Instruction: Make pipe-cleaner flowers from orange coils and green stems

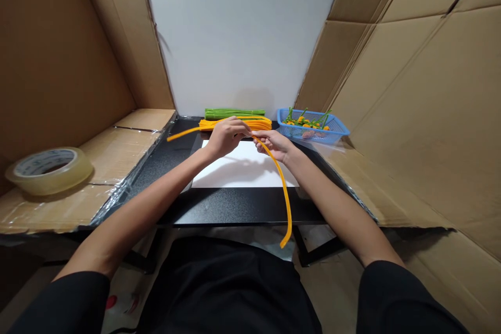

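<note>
An orange pipe cleaner [284, 180] is pinched between my two hands above a white sheet [230, 176]. My left hand [228, 136] is closed, its fingertips meeting those of my right hand [275, 144], also closed on the pipe cleaner. One long end curves down past the table's front edge. Another orange length sticks out to the left behind my left hand; its link to the held piece is hidden. Just behind my hands lies a bundle of orange pipe cleaners [260, 124], partly covered by my left hand. Behind that is a bundle of green pipe cleaners [235, 114].
A blue plastic basket [337, 136] with green stems and orange pieces stands at the back right of the black table [235, 209]. A big roll of clear tape [58, 180] rests on cardboard at left. Cardboard walls [415, 88] rise on both sides.
</note>
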Motion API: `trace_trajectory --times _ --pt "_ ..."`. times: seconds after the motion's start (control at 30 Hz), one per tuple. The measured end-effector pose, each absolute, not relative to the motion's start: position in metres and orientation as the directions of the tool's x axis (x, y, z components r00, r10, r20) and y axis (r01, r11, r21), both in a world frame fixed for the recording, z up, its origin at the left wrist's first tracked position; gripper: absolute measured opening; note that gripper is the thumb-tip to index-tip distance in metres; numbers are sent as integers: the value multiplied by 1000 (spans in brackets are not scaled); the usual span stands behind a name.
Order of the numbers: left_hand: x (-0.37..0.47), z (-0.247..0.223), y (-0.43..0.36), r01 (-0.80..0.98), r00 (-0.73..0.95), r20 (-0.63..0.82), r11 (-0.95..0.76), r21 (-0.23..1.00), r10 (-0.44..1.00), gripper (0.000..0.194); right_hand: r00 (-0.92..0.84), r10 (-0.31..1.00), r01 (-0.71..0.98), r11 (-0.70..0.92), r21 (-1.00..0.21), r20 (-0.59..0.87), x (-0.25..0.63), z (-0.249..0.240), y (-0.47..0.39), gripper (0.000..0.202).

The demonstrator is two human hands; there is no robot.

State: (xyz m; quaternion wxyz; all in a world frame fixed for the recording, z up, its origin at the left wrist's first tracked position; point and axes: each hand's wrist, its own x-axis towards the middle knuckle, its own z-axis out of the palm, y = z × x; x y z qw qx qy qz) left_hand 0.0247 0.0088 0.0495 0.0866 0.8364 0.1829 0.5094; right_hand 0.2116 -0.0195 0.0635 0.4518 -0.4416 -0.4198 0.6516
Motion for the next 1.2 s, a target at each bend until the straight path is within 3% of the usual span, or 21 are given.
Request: trace_trajectory --times 0.23,0.4,0.57,0.67,0.8,1.03,1.2 --pt "16 49 10 209 602 790 -978 -17 115 29 -375 862 -124 -412 -903 -342 219 75 -26 20" --pt "15 46 11 298 627 777 -939 -170 58 28 -360 892 -70 -318 -946 -273 214 70 -28 22" --pt "19 36 18 421 546 815 -905 -68 192 25 -190 982 -57 -16 -998 -4 207 57 -23 12" --pt "19 33 22 460 505 822 -888 3 264 21 -187 980 1 71 -997 70 209 54 -20 10" --pt "19 33 22 450 526 797 -892 35 297 16 -242 969 76 72 -994 52 217 52 -15 17" --pt "17 35 18 388 607 759 -922 -23 236 24 -436 895 187 -15 -982 -97 218 54 -17 23" --pt "12 30 22 396 625 742 -918 -35 241 26 -445 895 265 87 -960 -42 215 54 -20 18"
